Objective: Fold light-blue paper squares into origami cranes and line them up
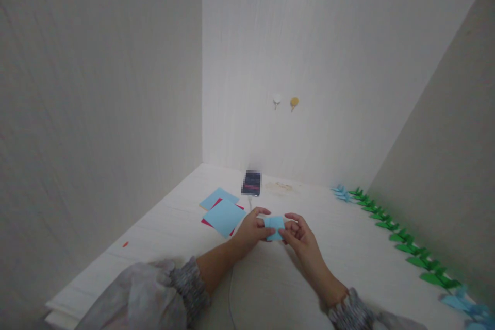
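Observation:
A small folded piece of light blue paper (275, 227) is held between both hands just above the white table (348, 247). My left hand (253, 229) pinches its left side with thumb over the top edge. My right hand (299, 234) pinches its right side, fingers curled. A stack of square sheets lies to the left of my hands: light blue sheets (223, 215) on top, a red sheet (207, 223) showing beneath.
A phone (251, 183) lies beyond the hands, with a white cable (231, 289) running toward me. A row of folded green paper figures (406, 245) lines the right wall, with blue ones (341, 192) at its far end and near corner. Two wall hooks (285, 102) hang ahead.

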A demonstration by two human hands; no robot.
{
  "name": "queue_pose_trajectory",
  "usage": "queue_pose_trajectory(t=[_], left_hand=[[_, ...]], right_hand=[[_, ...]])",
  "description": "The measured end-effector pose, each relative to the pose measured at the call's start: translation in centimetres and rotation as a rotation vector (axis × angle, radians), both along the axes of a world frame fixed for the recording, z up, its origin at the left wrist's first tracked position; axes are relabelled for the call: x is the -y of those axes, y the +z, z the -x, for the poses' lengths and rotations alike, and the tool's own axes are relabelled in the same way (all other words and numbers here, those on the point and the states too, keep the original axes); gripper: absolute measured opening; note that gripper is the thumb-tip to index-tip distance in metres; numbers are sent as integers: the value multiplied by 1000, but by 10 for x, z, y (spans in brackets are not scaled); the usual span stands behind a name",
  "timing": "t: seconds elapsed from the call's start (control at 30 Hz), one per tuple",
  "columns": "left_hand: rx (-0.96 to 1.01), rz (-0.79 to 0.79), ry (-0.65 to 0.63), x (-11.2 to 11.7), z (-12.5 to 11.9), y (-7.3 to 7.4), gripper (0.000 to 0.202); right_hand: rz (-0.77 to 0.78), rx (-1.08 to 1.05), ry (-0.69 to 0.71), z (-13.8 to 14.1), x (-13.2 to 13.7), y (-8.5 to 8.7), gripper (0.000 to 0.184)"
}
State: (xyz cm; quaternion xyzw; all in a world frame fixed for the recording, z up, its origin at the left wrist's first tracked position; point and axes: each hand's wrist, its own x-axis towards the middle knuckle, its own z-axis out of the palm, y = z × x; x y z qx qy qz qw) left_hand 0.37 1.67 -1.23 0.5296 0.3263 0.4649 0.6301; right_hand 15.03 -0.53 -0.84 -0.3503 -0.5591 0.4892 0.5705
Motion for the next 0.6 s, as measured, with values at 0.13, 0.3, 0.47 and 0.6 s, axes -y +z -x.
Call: queue_pose_trajectory(t=[0.13, 0.3, 0.47, 0.6], left_hand=[[27, -33, 10, 0, 0, 1, 44], [56, -45, 17, -2, -1, -1, 39], [-12, -37, 27, -4, 0, -6, 35], [-1, -51, 31, -4, 1, -8, 36]], right_hand=[[-6, 21, 0, 0, -1, 1, 23], [38, 37, 7, -2, -3, -3, 23], [51, 41, 43, -3, -3, -6, 23], [30, 59, 52, -4, -3, -6, 21]])
